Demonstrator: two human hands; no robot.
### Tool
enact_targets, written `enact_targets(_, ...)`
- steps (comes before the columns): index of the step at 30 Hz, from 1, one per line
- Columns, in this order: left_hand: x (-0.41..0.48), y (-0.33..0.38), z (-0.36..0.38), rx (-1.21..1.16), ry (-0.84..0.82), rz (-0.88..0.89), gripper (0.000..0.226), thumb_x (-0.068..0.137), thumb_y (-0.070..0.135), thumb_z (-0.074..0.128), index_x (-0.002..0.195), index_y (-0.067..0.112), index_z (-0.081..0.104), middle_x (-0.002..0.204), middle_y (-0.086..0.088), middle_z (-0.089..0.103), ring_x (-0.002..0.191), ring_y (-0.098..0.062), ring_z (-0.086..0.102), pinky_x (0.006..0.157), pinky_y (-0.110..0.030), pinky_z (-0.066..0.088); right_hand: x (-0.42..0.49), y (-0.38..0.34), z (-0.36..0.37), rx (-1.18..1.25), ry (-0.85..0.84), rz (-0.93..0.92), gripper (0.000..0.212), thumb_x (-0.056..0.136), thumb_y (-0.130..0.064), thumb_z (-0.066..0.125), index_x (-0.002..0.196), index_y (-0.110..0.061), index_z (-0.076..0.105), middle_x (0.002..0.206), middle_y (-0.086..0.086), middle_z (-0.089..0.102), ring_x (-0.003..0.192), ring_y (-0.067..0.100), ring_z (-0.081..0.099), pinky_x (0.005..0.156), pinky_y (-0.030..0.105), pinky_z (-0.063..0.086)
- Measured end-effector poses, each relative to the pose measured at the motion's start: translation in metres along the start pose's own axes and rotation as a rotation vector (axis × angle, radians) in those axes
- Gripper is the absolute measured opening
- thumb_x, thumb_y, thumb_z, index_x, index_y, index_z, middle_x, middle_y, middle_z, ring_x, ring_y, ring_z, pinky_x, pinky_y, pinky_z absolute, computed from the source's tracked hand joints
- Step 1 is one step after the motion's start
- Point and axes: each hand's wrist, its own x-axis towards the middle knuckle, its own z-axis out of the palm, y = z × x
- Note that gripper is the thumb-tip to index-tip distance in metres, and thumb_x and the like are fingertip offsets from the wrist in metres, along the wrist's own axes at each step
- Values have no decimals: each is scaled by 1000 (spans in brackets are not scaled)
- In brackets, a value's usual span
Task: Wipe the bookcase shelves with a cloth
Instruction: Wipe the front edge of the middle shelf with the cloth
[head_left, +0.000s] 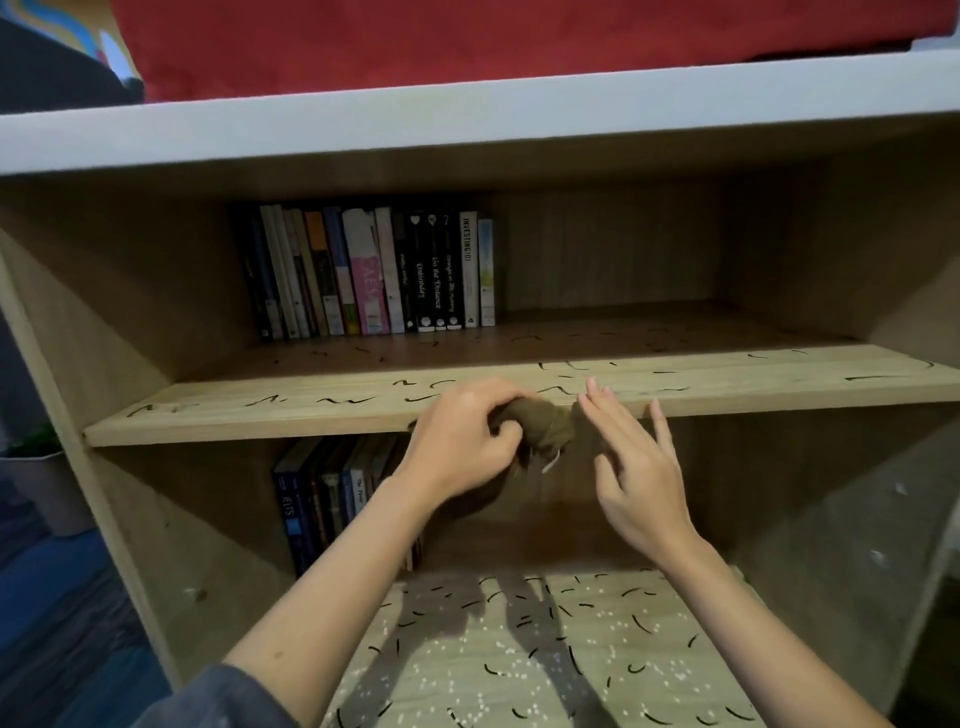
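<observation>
A person's left hand (462, 436) is gripping a bunched olive-brown cloth (545, 423), its fingers curled tightly round it. It is holding the cloth against the near front edge of the light wooden middle shelf (260, 415) of a bookcase, probably gathering it into a pad for wiping. The right hand (634, 467) is hovering just right of the cloth, fingers straight and spread, holding nothing; it is unclear whether it is touching the cloth. Short dark squiggly marks (353, 400) are lying across this shelf. The lower shelf (467, 670), nearer the viewer, is carrying more such marks and white specks. A row of upright books (363, 270) is standing at the far left of the middle shelf, blocking that back corner from the cloth. Another row of books (332, 499) is standing below it. A red fabric (467, 41) is lying on top.
</observation>
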Motion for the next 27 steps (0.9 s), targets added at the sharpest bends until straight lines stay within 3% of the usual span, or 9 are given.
enact_targets(4, 20, 12, 6, 300, 99, -91, 43, 91, 24, 53, 131, 38, 49, 115, 3, 38, 109, -13, 32, 89, -24, 25, 7, 0, -16, 141, 139, 97, 47, 82, -6, 41, 126, -14, 56, 130, -5, 53, 124, 6, 43, 109, 32, 29)
enact_targets(6, 24, 13, 14, 461, 2, -128, 49, 94, 34, 49, 139, 43, 34, 109, 4, 37, 104, -15, 37, 84, -25, 28, 13, 0, -23, 156, 147, 135, 43, 83, -8, 40, 122, -13, 59, 119, -2, 59, 112, 7, 45, 99, 13, 31)
enact_targets(8, 22, 12, 15, 297, -35, -186, 58, 90, 36, 57, 142, 40, 31, 105, 5, 41, 102, -13, 43, 86, -26, 37, 19, -4, -26, 194, 89, 137, 41, 85, -11, 40, 122, -14, 58, 114, -6, 57, 106, 3, 42, 92, 5, 29)
enact_targets(12, 12, 0, -2, -150, -97, -303, 86, 77, 18, 74, 146, 29, 23, 113, 7, 49, 108, -6, 47, 95, -21, 38, 27, -23, -17, 192, -69, -6, 45, 87, -24, 40, 130, -17, 52, 127, -7, 49, 116, 4, 37, 99, 24, 30)
enact_targets(17, 13, -21, -24, -469, -15, -390, 76, 81, -18, 53, 142, 20, 29, 120, 0, 48, 118, -10, 45, 88, -18, 45, 40, -36, -2, -28, -284, -191, 32, 84, -19, 51, 114, -20, 63, 116, -2, 56, 111, 13, 40, 92, 33, 33)
enact_targets(19, 10, -28, -29, -403, 67, -357, 71, 80, -17, 56, 137, 22, 36, 119, 2, 48, 116, -8, 45, 85, -16, 46, 47, -37, -1, -53, -276, -204, 26, 83, -10, 57, 107, -17, 66, 109, 1, 59, 106, 19, 46, 88, 32, 35)
enact_targets(21, 2, -34, -32, -260, 131, -275, 62, 81, -11, 58, 131, 23, 43, 117, 4, 49, 112, -4, 46, 87, -16, 46, 51, -40, -3, -62, -297, -158, 23, 86, -19, 57, 108, -18, 64, 109, -2, 59, 107, 18, 46, 90, 31, 35)
enact_targets(25, -15, -51, -46, -57, 161, -215, 43, 87, -2, 54, 124, 21, 52, 115, 9, 47, 110, -1, 44, 92, -14, 39, 51, -55, 11, -344, -398, -184, 64, 73, -58, 64, 124, -21, 54, 112, 0, 59, 106, 24, 51, 90, 42, 41)
enact_targets(27, -21, -62, -52, 47, 155, -205, 36, 89, 3, 54, 121, 19, 55, 115, 9, 48, 110, -2, 42, 95, -20, 36, 48, -63, 21, -434, -355, -173, 59, 65, -42, 78, 117, -21, 62, 102, 2, 64, 94, 27, 58, 79, 40, 48)
